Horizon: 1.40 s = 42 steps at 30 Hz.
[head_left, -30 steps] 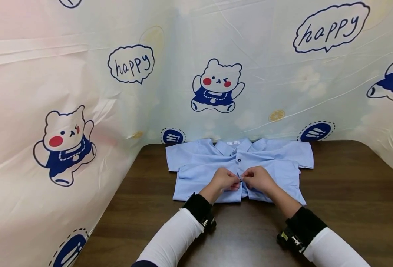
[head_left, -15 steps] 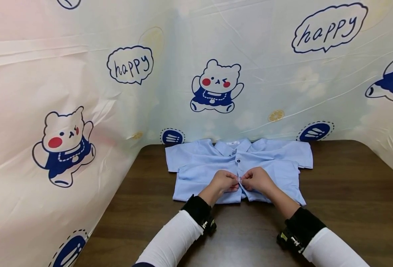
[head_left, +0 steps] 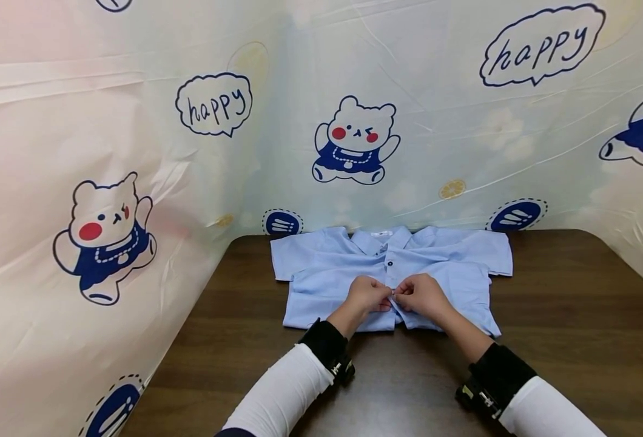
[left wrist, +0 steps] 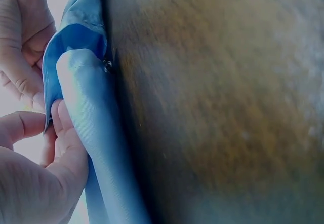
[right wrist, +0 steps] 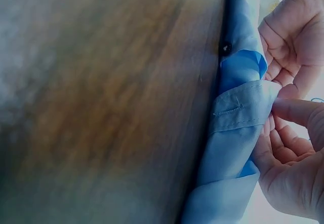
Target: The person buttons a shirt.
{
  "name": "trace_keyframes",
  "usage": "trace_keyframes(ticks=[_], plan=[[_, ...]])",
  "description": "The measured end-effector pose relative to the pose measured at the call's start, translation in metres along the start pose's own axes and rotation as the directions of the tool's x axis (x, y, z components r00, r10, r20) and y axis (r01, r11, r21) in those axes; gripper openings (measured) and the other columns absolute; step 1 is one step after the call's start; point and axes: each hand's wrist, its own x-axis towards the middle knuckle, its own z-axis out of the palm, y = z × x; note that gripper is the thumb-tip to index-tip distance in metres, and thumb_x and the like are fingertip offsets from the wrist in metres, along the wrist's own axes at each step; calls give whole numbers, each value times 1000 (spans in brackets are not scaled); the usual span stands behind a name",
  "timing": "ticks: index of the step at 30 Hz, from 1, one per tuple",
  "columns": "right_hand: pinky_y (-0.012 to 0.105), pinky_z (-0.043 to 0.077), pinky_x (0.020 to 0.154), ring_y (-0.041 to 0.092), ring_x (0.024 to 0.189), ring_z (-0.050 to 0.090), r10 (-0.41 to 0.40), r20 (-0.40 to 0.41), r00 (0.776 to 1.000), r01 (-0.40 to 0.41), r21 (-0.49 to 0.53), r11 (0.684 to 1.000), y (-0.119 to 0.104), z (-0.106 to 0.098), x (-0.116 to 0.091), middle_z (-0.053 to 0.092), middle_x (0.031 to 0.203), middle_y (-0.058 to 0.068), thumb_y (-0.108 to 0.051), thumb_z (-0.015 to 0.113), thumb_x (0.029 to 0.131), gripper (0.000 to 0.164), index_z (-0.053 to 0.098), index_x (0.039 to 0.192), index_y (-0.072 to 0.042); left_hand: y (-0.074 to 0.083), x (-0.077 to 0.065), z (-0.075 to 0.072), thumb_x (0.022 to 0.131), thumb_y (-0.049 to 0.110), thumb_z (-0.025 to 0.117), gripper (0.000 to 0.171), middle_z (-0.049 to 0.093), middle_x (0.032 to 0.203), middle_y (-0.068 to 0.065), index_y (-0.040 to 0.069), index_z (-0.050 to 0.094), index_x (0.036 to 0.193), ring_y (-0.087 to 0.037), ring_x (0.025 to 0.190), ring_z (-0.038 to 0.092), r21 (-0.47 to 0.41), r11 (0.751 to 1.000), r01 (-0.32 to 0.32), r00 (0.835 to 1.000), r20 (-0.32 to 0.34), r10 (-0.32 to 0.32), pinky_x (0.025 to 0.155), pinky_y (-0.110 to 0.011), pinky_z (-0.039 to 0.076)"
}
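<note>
A light blue short-sleeved shirt (head_left: pixel 321 267) lies face up, its collar toward the far edge. My left hand (head_left: pixel 367 294) and right hand (head_left: pixel 422 293) meet at its front opening, below a dark button (head_left: pixel 390 263). In the right wrist view, the right thumb and fingers pinch the edge of the placket (right wrist: pixel 243 102), which has a stitched buttonhole (right wrist: pixel 229 111). Another dark button (right wrist: pixel 225 48) sits on the other front edge there. The left wrist view has my left fingers (left wrist: pixel 66 148) pinching the cloth edge. Whatever lies between the fingertips is mostly hidden.
The shirt lies at the far side of a brown wooden table (head_left: pixel 387 382). Behind it hangs a pale curtain (head_left: pixel 436 121) with cartoon bears, which also runs along the left side. Black straps with small cameras (head_left: pixel 343 370) circle both wrists.
Both hands stay at the front opening with small finger movements. The placket edge between the fingertips has shifted slightly; the shirt otherwise lies as before.
</note>
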Motion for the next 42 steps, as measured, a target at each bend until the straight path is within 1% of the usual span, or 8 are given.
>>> trace_keyframes(ticks=[13, 19, 23, 28, 31, 36, 39, 42], plan=[[28, 49, 56, 12, 60, 57, 63, 69, 996, -71, 115, 991, -1, -3, -1, 64, 69, 4, 0, 61, 89, 11, 70, 84, 6, -4, 2, 2, 85, -6, 66, 5, 64, 87, -10, -7, 66, 81, -15, 63, 66, 17, 998, -53, 999, 0, 53, 61, -28, 57], [26, 47, 55, 13, 60, 53, 182, 203, 962, -239, 302, 923, -1, -6, 3, 58, 68, 3, 1, 54, 90, 14, 65, 82, 6, -4, 1, 1, 79, -9, 70, 12, 66, 76, -7, 0, 66, 73, -12, 59, 64, 80, 987, -137, 990, -5, 138, 59, -27, 56], [24, 43, 53, 12, 58, 51, 189, 304, 934, -305, 403, 863, -2, -10, 4, 54, 66, 2, -1, 52, 92, 17, 59, 77, 1, -5, -1, 0, 76, -9, 73, 13, 65, 69, -3, 1, 66, 74, -12, 58, 64, 148, 971, -189, 981, -18, 193, 57, -26, 55], [23, 42, 52, 11, 57, 50, 204, 341, 918, -342, 416, 843, -2, -11, 5, 53, 65, 2, -2, 51, 94, 17, 57, 77, 0, -4, -4, -2, 76, -7, 75, 13, 64, 67, -1, 2, 65, 74, -10, 57, 62, 243, 937, -250, 967, 9, 255, 55, -24, 53], [25, 44, 55, 12, 60, 52, 202, 318, 926, -315, 357, 879, -1, -13, 3, 55, 68, 3, -3, 53, 95, 16, 60, 82, 3, 0, -4, -6, 76, 0, 77, 13, 63, 64, 2, 5, 66, 72, -6, 57, 57, 420, 847, -325, 942, 62, 331, 55, -20, 48], [31, 47, 63, 14, 69, 53, 42, 191, 981, -58, 81, 995, -1, -26, -3, 60, 77, 3, -3, 58, 93, 10, 65, 89, 4, 14, -7, -30, 75, 7, 80, 10, 65, 70, 4, 9, 71, 79, -7, 64, 57, 676, 601, -427, 888, 188, 419, 63, -21, 46], [35, 47, 66, 17, 72, 55, -64, 139, 988, 83, -141, 986, 0, -41, -7, 63, 80, 3, -7, 62, 92, 8, 66, 89, -1, 20, -9, -54, 76, 9, 80, 17, 67, 83, 0, 9, 72, 91, -14, 78, 61, 768, 446, -460, 866, 277, 417, 73, -27, 49], [44, 50, 77, 26, 85, 61, -129, 170, 977, 180, -334, 925, 5, -56, -10, 67, 91, 8, -15, 66, 93, 16, 68, 97, 0, 21, -9, -80, 75, 16, 85, 36, 65, 108, -7, 9, 70, 107, -23, 102, 59, 829, 268, -491, 857, 405, 319, 89, -34, 47]])
